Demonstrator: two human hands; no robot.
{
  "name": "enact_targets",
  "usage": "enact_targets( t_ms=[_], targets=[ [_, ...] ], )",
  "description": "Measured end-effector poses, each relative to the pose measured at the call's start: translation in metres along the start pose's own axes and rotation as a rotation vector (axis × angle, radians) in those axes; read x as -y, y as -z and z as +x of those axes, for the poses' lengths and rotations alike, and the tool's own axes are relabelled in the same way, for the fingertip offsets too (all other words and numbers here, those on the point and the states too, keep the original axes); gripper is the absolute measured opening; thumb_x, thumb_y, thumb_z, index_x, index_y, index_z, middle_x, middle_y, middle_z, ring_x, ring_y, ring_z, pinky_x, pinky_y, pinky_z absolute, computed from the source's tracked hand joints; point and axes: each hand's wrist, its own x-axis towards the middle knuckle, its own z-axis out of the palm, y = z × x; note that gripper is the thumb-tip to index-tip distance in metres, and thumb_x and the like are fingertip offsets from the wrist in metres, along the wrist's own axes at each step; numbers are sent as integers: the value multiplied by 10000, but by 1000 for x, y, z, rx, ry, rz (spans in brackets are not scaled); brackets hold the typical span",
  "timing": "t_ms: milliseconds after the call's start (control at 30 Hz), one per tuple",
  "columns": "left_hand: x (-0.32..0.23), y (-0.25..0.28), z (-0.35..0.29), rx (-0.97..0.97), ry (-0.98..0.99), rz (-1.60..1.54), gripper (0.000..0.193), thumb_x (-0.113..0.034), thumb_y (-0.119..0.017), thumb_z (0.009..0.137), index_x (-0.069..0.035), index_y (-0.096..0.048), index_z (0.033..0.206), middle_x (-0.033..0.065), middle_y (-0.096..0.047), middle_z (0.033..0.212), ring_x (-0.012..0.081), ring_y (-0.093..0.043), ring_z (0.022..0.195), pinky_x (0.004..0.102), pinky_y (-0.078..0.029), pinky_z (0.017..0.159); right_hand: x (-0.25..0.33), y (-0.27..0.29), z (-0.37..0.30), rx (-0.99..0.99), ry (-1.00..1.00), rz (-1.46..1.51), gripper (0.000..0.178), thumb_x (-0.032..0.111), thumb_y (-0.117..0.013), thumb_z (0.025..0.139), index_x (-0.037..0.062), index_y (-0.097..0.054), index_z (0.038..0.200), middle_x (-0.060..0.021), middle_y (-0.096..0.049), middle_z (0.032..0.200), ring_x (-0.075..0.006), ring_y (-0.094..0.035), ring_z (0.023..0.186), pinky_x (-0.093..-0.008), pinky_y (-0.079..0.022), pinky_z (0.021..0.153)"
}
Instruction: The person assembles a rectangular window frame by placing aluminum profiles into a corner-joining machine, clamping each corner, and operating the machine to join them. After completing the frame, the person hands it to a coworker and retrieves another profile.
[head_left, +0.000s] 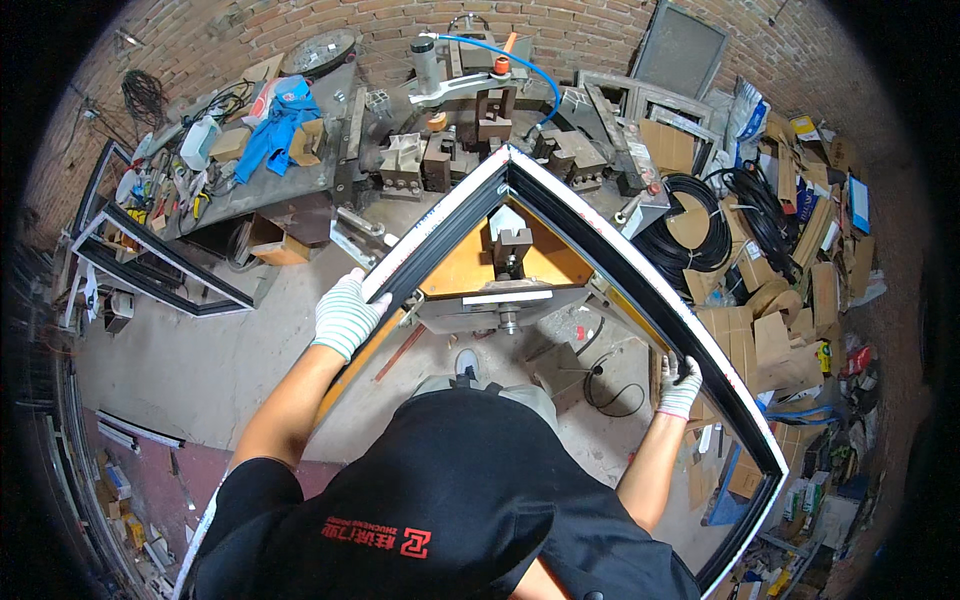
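Note:
A large window frame with black profiles and white outer edges is held up in front of me, one corner pointing away over the machine. My left hand, in a white striped glove, is closed round its left side. On the right side my right hand, also gloved, grips the profile with its fingers wrapped over it. Under the far corner is a metal corner machine with steel blocks, an orange-yellow plate and a dark block inside the frame's angle. My body hides the frame's near part.
A bench with tools and a blue cloth stands at left, near another frame. Black hose coils and cardboard crowd the right. A blue air hose arcs over the machine; a cable lies on the floor.

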Motion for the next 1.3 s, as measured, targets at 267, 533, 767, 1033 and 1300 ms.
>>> enact_targets(
  t_ms=[267, 533, 767, 1033, 1300],
  targets=[
    [5, -33, 18, 60, 121, 48, 608, -492, -777, 882, -45, -640, 1270, 218, -724, 1169, 422, -717, 1063, 481, -580, 927, -26, -18, 23, -61, -195, -155, 215, 234, -758, 935, 117, -708, 1108, -90, -761, 1079, -301, -757, 1014, -485, -614, 909],
    [-6, -62, 20, 51, 172, -101, 472, -361, -823, 863, -55, -673, 1190, 213, -737, 1098, 409, -727, 1005, 470, -576, 909, 59, -77, -31, 332, 444, -1247, 403, 303, -777, 977, -33, -713, 1189, -143, -755, 954, -200, -675, 808, -343, -560, 773],
    [1, -74, 23, 16, 135, -48, 483, -408, -838, 848, -51, -683, 1133, 204, -719, 1098, 398, -717, 1022, 465, -578, 911, 30, -96, 10, 317, 1067, -2022, 628, 419, -877, 791, 37, -671, 1245, -170, -665, 1125, -389, -608, 1082, -509, -456, 1023],
    [-13, -69, 26, -2, 220, -32, 527, -463, -837, 846, -62, -657, 1137, 226, -752, 1064, 446, -719, 992, 502, -569, 889, 26, -91, 23, 438, 1327, -1888, 589, 455, -863, 814, 32, -676, 1179, -186, -678, 1070, -416, -631, 1052, -503, -481, 960],
    [-5, -89, 25, -159, 108, 152, 553, -418, -873, 844, -23, -696, 1188, 256, -719, 1092, 464, -695, 1039, 527, -555, 933, 38, -91, 14, 477, 1244, -1962, 802, 511, -899, 749, 54, -659, 1363, -199, -674, 1265, -386, -617, 1205, -516, -438, 1095]
  ],
)
